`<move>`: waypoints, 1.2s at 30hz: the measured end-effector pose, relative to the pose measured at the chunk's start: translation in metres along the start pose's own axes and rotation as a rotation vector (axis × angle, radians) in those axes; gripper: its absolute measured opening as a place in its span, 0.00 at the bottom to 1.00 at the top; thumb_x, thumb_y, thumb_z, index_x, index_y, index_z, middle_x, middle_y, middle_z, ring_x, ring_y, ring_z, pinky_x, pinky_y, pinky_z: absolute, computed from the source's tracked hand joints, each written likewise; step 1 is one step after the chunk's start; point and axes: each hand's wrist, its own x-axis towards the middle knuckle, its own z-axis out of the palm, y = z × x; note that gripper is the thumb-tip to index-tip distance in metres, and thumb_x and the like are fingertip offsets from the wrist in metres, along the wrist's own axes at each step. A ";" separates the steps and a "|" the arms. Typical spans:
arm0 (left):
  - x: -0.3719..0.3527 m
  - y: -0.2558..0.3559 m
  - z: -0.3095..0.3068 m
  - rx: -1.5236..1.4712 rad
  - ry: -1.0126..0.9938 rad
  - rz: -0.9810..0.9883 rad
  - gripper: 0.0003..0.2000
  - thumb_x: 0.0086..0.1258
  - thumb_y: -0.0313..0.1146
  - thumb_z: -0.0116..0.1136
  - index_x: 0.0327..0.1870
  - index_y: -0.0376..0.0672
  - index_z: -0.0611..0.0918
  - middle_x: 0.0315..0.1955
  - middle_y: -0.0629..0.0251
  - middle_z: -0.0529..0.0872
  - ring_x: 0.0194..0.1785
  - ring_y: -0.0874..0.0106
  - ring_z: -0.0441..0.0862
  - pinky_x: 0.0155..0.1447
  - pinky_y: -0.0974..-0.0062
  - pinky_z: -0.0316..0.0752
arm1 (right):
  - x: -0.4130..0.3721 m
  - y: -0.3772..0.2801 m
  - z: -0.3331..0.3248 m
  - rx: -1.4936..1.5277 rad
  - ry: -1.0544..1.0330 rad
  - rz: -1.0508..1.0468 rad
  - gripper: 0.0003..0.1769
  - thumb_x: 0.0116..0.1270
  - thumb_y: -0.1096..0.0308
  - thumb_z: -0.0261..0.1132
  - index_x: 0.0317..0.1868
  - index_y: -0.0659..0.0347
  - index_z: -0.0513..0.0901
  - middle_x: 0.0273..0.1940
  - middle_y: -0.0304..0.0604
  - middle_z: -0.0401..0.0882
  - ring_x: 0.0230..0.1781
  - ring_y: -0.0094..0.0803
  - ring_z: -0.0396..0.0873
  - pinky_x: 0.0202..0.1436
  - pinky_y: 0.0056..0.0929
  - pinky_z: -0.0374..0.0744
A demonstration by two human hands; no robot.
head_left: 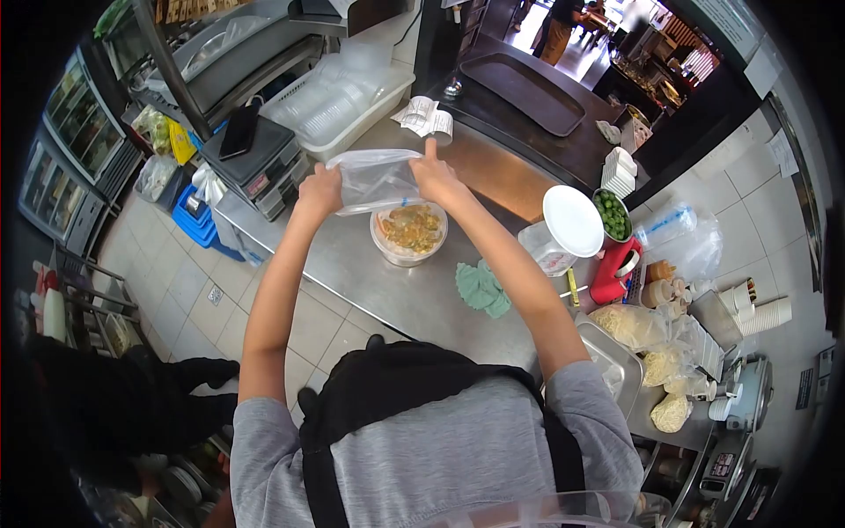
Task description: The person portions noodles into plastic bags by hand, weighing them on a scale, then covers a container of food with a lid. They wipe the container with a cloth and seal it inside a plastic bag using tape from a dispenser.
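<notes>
A clear plastic bag is stretched sideways between my two hands, above the steel counter. My left hand is closed on the bag's left end. On its right end my right hand grips it, the index finger pointing up. Just below the bag stands a round clear bowl with orange-yellow food in it; the bag's lower edge overlaps the bowl's far rim in view. A crumpled green cloth lies to the right of the bowl, near my right forearm.
Receipts and a white bin of clear lids are behind my hands. A white-topped scale, a tub of green limes and bagged food stand right. A dark tray sits farther back. Someone in dark clothes is at left.
</notes>
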 end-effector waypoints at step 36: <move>-0.085 0.006 0.093 -0.717 0.057 0.075 0.39 0.44 0.32 0.68 0.60 0.40 0.62 0.67 0.50 0.51 0.43 0.50 0.79 0.47 0.62 0.76 | -0.183 0.053 0.062 1.914 -0.374 0.429 0.07 0.56 0.77 0.59 0.37 0.65 0.73 0.42 0.46 0.75 0.42 0.33 0.78 0.48 0.41 0.81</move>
